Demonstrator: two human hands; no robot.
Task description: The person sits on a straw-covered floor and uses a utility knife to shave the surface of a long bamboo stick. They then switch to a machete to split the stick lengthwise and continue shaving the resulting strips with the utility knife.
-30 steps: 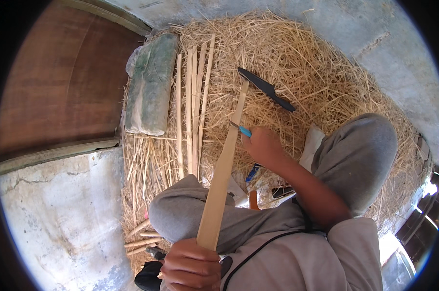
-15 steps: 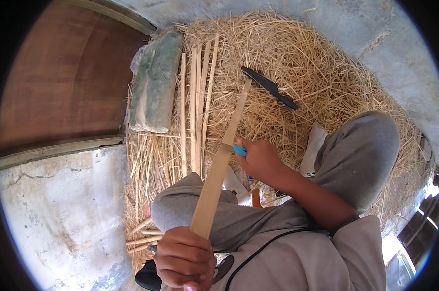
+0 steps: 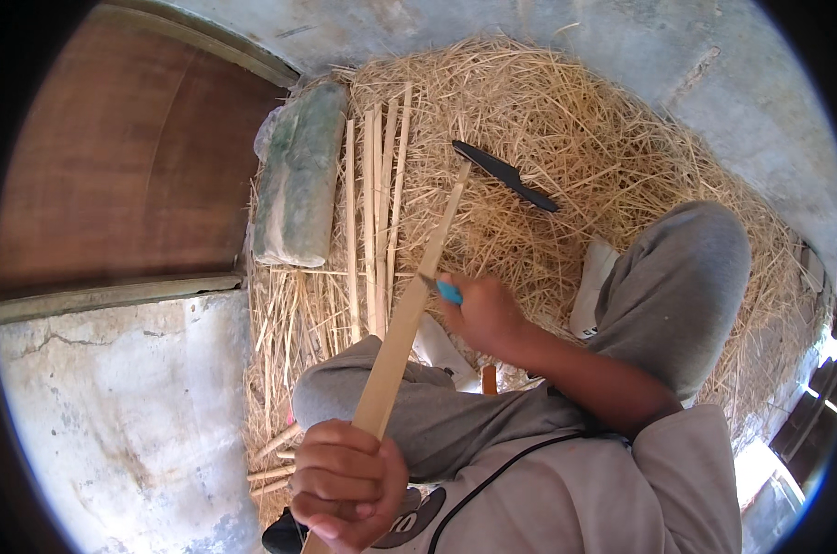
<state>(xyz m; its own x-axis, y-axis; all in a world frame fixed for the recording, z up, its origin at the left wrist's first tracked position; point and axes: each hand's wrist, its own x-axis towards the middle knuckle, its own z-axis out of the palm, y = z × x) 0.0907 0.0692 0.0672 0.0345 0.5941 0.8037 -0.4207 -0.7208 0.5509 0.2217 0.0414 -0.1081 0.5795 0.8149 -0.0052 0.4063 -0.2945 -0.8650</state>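
Observation:
A long flat bamboo strip (image 3: 395,369) slants up and away from my lap, its narrow far end by a black knife-shaped tool (image 3: 509,175) on the straw. My left hand (image 3: 349,485) is closed round the near part of the strip. In my right hand (image 3: 483,314) is a small knife (image 3: 448,291) with a blue handle, the fingers wrapped round it. Its short blade lies against the strip about midway along. The cutting edge is too small to make out.
Several bamboo strips (image 3: 380,222) lie on the straw (image 3: 566,111) beside a wrapped greenish block (image 3: 298,180). Bamboo pieces (image 3: 272,473) rest near my left knee (image 3: 331,383). A concrete wall (image 3: 123,406) and brown panel (image 3: 123,166) stand at left. An orange-brown object (image 3: 489,379) sits between my legs.
The view has tilted slightly, so the straw and tools appear lower. The knife blade now sits more slanted on the strip, and my left hand has turned a little, showing more thumb.

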